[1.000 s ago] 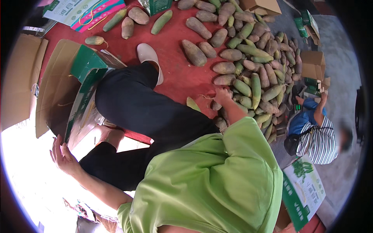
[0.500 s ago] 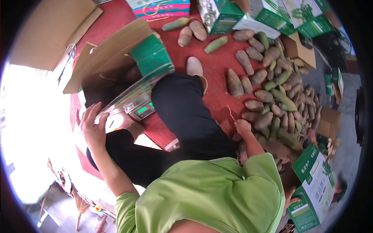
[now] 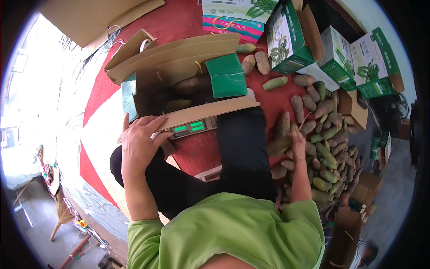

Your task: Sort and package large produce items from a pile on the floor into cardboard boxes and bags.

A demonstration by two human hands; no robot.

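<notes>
An open cardboard box with green flaps stands in front of me, several radishes in its shadowed inside. My left hand pinches the left end of its near flap, fingers above and thumb below. Just under that flap shows a scale with lit green displays. My right hand is closed at the left side of the radish pile. A thin root sticks up from its fingers; whether a radish hangs from it I cannot tell. A greenish radish lies beside this hand.
Printed green and white boxes stand at the far right, and a pink and blue carton at the back. Loose radishes lie on the red mat. A large brown carton is at far left, a broom at lower left.
The tilted box now sits squarer, its lit scale more exposed. My left hand has closed on the flap. At lower right, a green-white box and another person's hand are gone from view.
</notes>
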